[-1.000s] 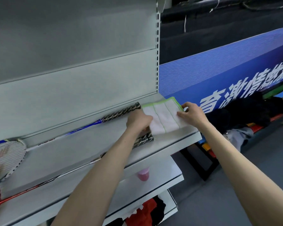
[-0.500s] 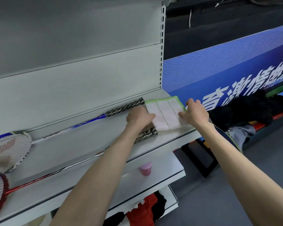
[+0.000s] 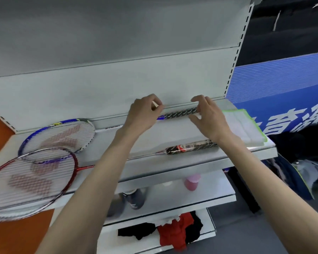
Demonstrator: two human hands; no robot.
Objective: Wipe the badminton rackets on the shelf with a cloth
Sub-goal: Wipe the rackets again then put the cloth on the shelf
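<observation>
Two badminton rackets lie on the top shelf (image 3: 191,162): the blue racket (image 3: 59,134) at the back along the rear panel, the red racket (image 3: 31,180) nearer the front edge, its head resting over the blue one's. The cloth (image 3: 244,125) lies flat at the shelf's right end, held by neither hand. The left hand (image 3: 143,114) hovers over the blue racket's handle (image 3: 180,113) with fingers curled; something pale shows at its fingertips, but whether it pinches anything cannot be told. The right hand (image 3: 207,116) is relaxed and loosely spread at the handle's butt end, gripping nothing.

Risks, as a judgement: the blue racket sits under the red one's head, so lifting it by the handle could drag the red racket, which lies near the front edge, off the shelf. The cloth also lies close to the shelf's right end and could be knocked off by a passing forearm.

Compared with half a second ago, both hands have left the cloth, which they were pressing flat, and moved back and left to the rear racket's handle; the view has swung left, revealing both racket heads.
</observation>
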